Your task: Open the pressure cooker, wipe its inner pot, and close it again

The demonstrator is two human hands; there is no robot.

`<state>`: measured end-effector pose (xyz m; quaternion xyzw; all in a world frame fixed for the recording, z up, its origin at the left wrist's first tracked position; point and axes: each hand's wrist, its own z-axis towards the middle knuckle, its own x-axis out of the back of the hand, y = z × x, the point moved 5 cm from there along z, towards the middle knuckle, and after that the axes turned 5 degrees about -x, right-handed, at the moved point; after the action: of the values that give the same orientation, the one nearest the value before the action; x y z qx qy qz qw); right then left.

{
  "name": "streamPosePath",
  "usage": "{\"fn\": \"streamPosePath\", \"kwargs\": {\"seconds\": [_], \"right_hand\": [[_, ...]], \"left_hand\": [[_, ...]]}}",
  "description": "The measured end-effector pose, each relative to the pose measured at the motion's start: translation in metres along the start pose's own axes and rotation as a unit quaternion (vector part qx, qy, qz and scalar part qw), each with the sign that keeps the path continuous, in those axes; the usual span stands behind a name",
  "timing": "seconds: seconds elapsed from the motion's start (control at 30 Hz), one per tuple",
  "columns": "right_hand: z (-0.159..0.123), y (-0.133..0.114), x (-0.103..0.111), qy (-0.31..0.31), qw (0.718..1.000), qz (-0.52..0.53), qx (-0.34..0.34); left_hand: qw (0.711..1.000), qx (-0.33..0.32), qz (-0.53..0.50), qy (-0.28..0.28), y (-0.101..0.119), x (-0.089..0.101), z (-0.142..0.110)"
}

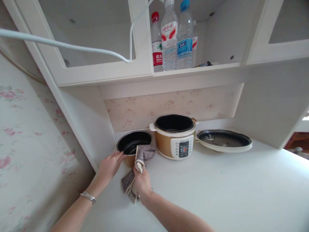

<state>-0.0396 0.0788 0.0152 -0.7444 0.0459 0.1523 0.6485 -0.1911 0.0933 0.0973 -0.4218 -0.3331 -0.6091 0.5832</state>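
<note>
A gold inner pot (pixel 130 160) with a black inside stands at the left end of the white counter. My left hand (pixel 112 164) is on its near left rim, fingers closed over the edge. Bunched in my right hand (pixel 142 182) is a brown cloth (pixel 146 153) with a pale border, its upper part against the pot's near right side. The cloth's lower end hangs below my fist. Right of the pot sits a gold and white electric pressure cooker (pixel 161 141), its lid off and a dark interior showing.
The cooker's lid (pixel 224 140) lies upside down to the cooker's right on the white counter (pixel 217 187). Overhead, an open cabinet holds several plastic bottles (pixel 169 38). A white cable (pixel 79 48) crosses before its left door. Floral wallpaper covers the left wall.
</note>
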Motion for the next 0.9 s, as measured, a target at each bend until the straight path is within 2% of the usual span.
{"fn": "streamPosePath", "kwargs": {"seconds": [0.1, 0.17, 0.3, 0.37, 0.43, 0.5, 0.6, 0.67, 0.8, 0.83, 0.9], "right_hand": [[-0.008, 0.007, -0.027, -0.079, 0.989, 0.104, -0.076], [-0.011, 0.01, -0.038, -0.114, 0.977, 0.136, -0.12], [-0.018, 0.0, -0.038, -0.139, 0.96, 0.175, -0.168], [-0.03, -0.013, -0.035, -0.22, 0.93, 0.2, -0.218], [-0.047, -0.033, -0.03, -0.318, 0.884, 0.228, -0.255], [-0.059, -0.057, -0.016, -0.37, 0.86, 0.256, -0.242], [-0.065, -0.086, 0.013, -0.354, 0.878, 0.262, -0.187], [-0.066, -0.098, 0.035, -0.339, 0.899, 0.226, -0.162], [-0.067, -0.116, 0.082, -0.341, 0.928, 0.106, -0.109], [-0.066, -0.12, 0.094, -0.339, 0.932, 0.085, -0.1], [-0.062, -0.13, 0.118, -0.322, 0.94, 0.076, -0.082]], "left_hand": [[0.995, 0.043, -0.082, -0.024, 0.002, 0.0, -0.008], [0.983, 0.087, -0.155, -0.051, 0.004, -0.001, -0.021], [0.942, 0.181, -0.271, -0.081, 0.012, -0.003, -0.059], [0.911, 0.199, -0.345, -0.111, 0.025, -0.005, -0.073], [0.882, 0.199, -0.41, -0.116, 0.043, -0.004, -0.078], [0.87, 0.166, -0.457, -0.086, 0.067, 0.004, -0.073], [0.873, 0.106, -0.475, -0.031, 0.104, 0.02, -0.055], [0.873, 0.085, -0.48, -0.024, 0.123, 0.03, -0.042], [0.846, 0.093, -0.52, -0.074, 0.14, 0.041, -0.018], [0.828, 0.115, -0.539, -0.1, 0.141, 0.041, -0.012], [0.771, 0.165, -0.594, -0.163, 0.144, 0.043, 0.0]]}}
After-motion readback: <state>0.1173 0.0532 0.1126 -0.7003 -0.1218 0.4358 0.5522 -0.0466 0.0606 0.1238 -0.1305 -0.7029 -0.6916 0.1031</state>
